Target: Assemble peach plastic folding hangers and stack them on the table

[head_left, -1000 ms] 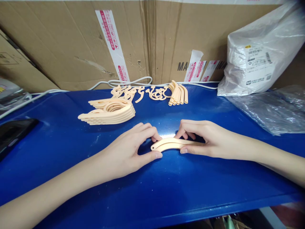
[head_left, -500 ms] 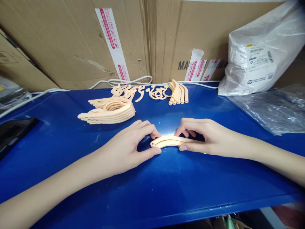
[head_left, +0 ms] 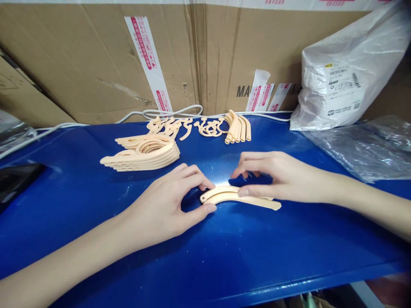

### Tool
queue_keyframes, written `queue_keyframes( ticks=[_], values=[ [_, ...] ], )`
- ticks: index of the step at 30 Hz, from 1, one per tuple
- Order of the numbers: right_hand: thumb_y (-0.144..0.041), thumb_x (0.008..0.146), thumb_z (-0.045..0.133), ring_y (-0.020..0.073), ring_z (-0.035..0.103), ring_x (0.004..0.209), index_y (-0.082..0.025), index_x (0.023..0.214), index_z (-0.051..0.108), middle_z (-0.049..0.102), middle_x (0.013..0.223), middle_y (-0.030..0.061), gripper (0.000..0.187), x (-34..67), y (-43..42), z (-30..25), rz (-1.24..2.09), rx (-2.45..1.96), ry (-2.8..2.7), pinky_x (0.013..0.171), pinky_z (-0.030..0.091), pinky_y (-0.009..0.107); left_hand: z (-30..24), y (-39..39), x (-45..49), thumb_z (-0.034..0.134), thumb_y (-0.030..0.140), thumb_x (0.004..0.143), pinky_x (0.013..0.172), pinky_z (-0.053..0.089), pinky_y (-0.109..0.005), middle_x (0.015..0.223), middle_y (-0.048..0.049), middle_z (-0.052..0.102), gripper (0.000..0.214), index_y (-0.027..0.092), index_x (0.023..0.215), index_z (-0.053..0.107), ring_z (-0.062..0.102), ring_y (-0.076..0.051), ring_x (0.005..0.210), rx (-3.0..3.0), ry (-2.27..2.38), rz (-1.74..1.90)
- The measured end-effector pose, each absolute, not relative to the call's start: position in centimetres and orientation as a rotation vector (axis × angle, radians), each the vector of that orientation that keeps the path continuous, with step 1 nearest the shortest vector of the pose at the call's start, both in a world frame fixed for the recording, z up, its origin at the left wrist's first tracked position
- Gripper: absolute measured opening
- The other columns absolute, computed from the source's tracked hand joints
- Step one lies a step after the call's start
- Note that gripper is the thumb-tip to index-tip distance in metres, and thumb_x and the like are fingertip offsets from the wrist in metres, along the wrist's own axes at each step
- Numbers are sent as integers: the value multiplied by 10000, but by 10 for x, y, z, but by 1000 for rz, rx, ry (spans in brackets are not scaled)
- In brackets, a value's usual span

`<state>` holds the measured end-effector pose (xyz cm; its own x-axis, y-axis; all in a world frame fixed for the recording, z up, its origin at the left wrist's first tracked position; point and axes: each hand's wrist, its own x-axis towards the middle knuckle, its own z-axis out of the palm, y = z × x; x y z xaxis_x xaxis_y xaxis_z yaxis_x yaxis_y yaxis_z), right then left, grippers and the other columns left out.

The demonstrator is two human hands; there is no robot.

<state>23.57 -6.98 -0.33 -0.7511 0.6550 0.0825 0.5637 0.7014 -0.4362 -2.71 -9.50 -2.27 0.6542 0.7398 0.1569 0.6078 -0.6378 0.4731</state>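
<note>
Two curved beige plastic hanger arms [head_left: 229,194] lie one against the other on the blue table. The lower one reaches further right, and a small hole shows at the left end. My left hand [head_left: 170,201] pinches that end, thumb on the near edge and index finger on the far edge. Over the right half hovers my right hand [head_left: 272,175], its thumb touching the arms and its fingers apart beyond them. Behind my left hand is a stack of beige hanger arms [head_left: 144,156]. Loose hanger hooks [head_left: 210,127] and a bunch of curved arms [head_left: 237,128] lie further back.
Cardboard boxes [head_left: 96,55] stand along the back of the blue table [head_left: 180,265], with a white cable [head_left: 128,114] before them. At the right are a white plastic parcel [head_left: 337,81] and clear plastic wrap [head_left: 362,149]. A black phone-like object [head_left: 19,182] lies at the left.
My right hand has loosened and lifted a little, fingers parting from the hanger arms. The lower arm's right end now shows, angled towards me. My left hand keeps its pinch.
</note>
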Motion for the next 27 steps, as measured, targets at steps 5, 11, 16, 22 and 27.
queue_keyframes(
  ticks=[5, 11, 16, 22, 27],
  values=[
    [-497, 946, 499, 209, 622, 852, -178, 1035, 712, 663, 1005, 77, 394, 233, -19, 18, 4, -1041, -2730, 734, 424, 335, -20, -95, -25, 587, 418, 912, 802, 455, -330, 995, -6, 609, 230, 239, 1053, 615, 560, -179, 918, 2487, 1079, 497],
    [-382, 939, 500, 268, 613, 925, -134, 1005, 725, 660, 973, 104, 341, 213, 52, 25, -430, -1187, -2656, 736, 412, 358, -19, -89, -30, 430, 355, 1005, 820, 459, -327, 1022, -19, 626, 231, 231, 1051, 620, 566, -183, 950, 2530, 1095, 504],
    [-422, 935, 525, 321, 574, 1069, -112, 1178, 684, 639, 1119, 153, 424, 194, 82, 11, -449, -1219, -2763, 877, 408, 427, -26, -78, -41, 327, 197, 1007, 910, 488, -418, 1225, -73, 645, 345, 193, 1214, 602, 591, -240, 1086, 2871, 1084, 417],
    [-427, 952, 498, 308, 572, 1072, -105, 1117, 701, 645, 1142, 163, 415, 182, 87, -4, -391, -1198, -2803, 911, 382, 444, -32, -74, -47, 347, 191, 995, 1033, 490, -470, 1415, -125, 558, 415, 106, 1351, 543, 567, -274, 1259, 3063, 1051, 325],
    [-402, 950, 492, 287, 587, 1030, -102, 1075, 706, 671, 1079, 153, 389, 179, 86, -4, -388, -1206, -2806, 876, 386, 420, -31, -74, -47, 351, 175, 986, 1038, 498, -472, 1421, -143, 544, 429, 85, 1360, 540, 566, -286, 1269, 3078, 1039, 304]
  ],
)
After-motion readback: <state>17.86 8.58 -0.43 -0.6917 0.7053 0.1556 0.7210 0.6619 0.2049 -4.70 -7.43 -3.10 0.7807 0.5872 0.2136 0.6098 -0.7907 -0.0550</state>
